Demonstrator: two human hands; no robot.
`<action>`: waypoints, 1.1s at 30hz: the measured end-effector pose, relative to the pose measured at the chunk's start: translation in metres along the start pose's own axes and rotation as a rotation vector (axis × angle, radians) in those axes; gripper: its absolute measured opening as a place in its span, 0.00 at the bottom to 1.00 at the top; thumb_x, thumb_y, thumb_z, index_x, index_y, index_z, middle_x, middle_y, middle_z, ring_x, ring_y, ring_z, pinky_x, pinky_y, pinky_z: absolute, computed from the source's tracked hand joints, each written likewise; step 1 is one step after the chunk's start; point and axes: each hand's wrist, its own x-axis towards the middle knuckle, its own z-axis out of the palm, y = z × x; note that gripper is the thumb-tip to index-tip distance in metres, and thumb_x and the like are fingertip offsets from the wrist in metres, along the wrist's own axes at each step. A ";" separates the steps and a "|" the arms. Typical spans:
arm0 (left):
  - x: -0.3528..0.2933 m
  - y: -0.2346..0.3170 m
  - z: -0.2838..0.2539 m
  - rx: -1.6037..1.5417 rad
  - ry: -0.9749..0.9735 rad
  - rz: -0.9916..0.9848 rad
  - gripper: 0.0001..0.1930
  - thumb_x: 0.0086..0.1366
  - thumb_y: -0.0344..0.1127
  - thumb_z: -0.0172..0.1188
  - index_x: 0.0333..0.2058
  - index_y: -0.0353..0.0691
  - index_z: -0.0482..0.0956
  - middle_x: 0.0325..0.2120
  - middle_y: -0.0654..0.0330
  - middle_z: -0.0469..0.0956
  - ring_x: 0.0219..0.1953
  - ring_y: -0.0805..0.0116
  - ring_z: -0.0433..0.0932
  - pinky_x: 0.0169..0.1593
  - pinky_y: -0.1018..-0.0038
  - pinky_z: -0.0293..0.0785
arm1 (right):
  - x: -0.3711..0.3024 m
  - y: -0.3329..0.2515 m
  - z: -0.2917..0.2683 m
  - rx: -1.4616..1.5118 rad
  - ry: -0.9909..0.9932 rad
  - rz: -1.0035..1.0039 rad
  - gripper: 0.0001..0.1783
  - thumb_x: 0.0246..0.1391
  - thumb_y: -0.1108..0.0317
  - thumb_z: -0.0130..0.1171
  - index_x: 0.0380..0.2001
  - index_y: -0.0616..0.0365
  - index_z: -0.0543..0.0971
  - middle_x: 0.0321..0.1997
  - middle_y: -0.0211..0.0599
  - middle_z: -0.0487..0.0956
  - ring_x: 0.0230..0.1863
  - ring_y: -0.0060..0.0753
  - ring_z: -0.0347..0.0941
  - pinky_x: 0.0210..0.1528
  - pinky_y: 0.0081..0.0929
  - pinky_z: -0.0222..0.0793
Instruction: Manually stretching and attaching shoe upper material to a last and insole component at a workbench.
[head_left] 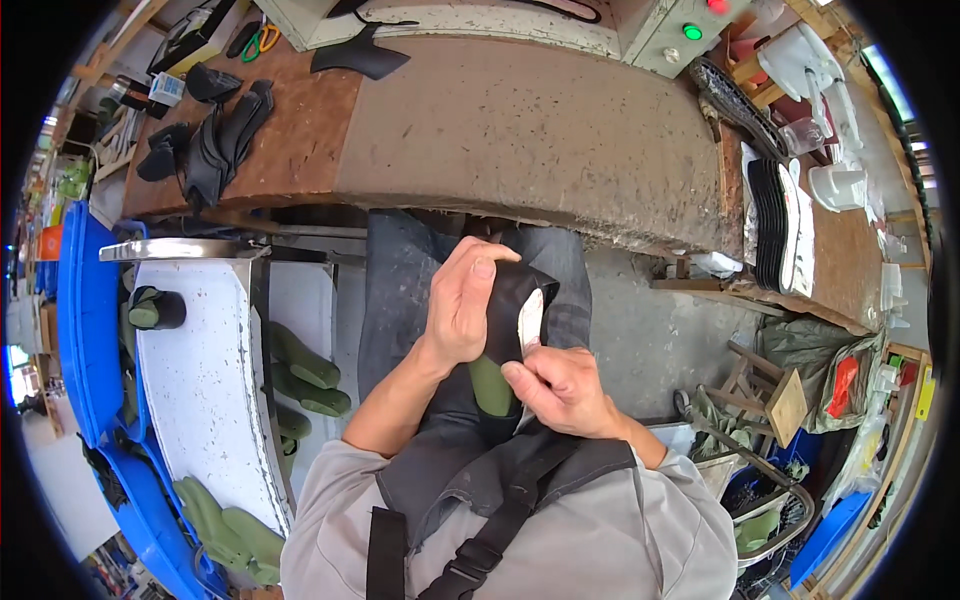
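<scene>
Over my lap is a green shoe last with a black shoe upper pulled over its front part. A white insole shows on the underside, which faces up and to the right. My left hand is wrapped round the upper from the left, its fingers bent over the far end. On the near right side my right hand is closed, thumb and fingers pinching at the upper's edge beside the insole. What lies between those fingertips is mostly hidden.
Ahead stands a brown workbench with black upper pieces, scissors and a stack of insoles. At my left are a white metal rack, green lasts and blue bins. A wooden stool is at right.
</scene>
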 end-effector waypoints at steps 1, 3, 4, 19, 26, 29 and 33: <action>-0.001 -0.001 0.000 0.001 -0.006 -0.004 0.18 0.69 0.37 0.40 0.36 0.30 0.77 0.29 0.52 0.73 0.31 0.63 0.72 0.37 0.73 0.67 | -0.002 -0.002 0.000 0.020 -0.015 0.116 0.15 0.52 0.71 0.61 0.17 0.59 0.68 0.12 0.36 0.65 0.12 0.36 0.63 0.15 0.32 0.57; -0.001 -0.006 0.000 -0.026 -0.021 -0.033 0.18 0.69 0.37 0.40 0.36 0.30 0.77 0.29 0.51 0.74 0.31 0.63 0.72 0.37 0.73 0.67 | -0.002 -0.006 -0.001 0.045 -0.020 0.235 0.15 0.54 0.71 0.61 0.17 0.59 0.68 0.13 0.37 0.65 0.13 0.37 0.64 0.16 0.32 0.58; 0.001 -0.006 0.001 -0.024 -0.031 -0.035 0.18 0.69 0.37 0.40 0.36 0.30 0.77 0.29 0.51 0.74 0.31 0.63 0.72 0.37 0.73 0.67 | 0.000 -0.008 -0.002 0.034 -0.017 0.229 0.15 0.54 0.71 0.60 0.17 0.60 0.68 0.14 0.38 0.66 0.14 0.38 0.65 0.16 0.32 0.59; -0.003 0.017 -0.012 0.059 0.006 0.014 0.23 0.68 0.41 0.34 0.34 0.28 0.76 0.31 0.51 0.73 0.33 0.64 0.71 0.41 0.73 0.65 | 0.004 -0.010 -0.011 -0.069 -0.028 0.659 0.27 0.38 0.50 0.74 0.19 0.59 0.70 0.15 0.33 0.70 0.16 0.26 0.64 0.21 0.28 0.62; -0.013 0.021 -0.025 -0.197 -0.040 -0.024 0.24 0.65 0.49 0.42 0.39 0.30 0.75 0.35 0.52 0.71 0.38 0.63 0.70 0.45 0.71 0.65 | 0.030 0.023 0.000 0.801 -0.457 0.593 0.52 0.38 0.55 0.74 0.61 0.66 0.57 0.53 0.39 0.67 0.56 0.31 0.62 0.59 0.28 0.58; -0.014 0.028 -0.037 -0.228 -0.166 -0.034 0.25 0.65 0.51 0.43 0.41 0.31 0.75 0.38 0.52 0.70 0.43 0.62 0.68 0.50 0.71 0.62 | 0.027 0.013 0.004 0.730 -0.436 0.544 0.50 0.39 0.55 0.74 0.60 0.66 0.58 0.53 0.40 0.67 0.55 0.31 0.62 0.58 0.29 0.59; 0.000 0.049 -0.053 -0.162 -0.372 -0.091 0.25 0.65 0.50 0.48 0.48 0.32 0.73 0.45 0.52 0.67 0.50 0.61 0.66 0.57 0.69 0.58 | 0.024 0.013 0.004 0.733 -0.388 0.519 0.51 0.40 0.55 0.73 0.61 0.66 0.56 0.53 0.42 0.67 0.57 0.32 0.63 0.58 0.29 0.59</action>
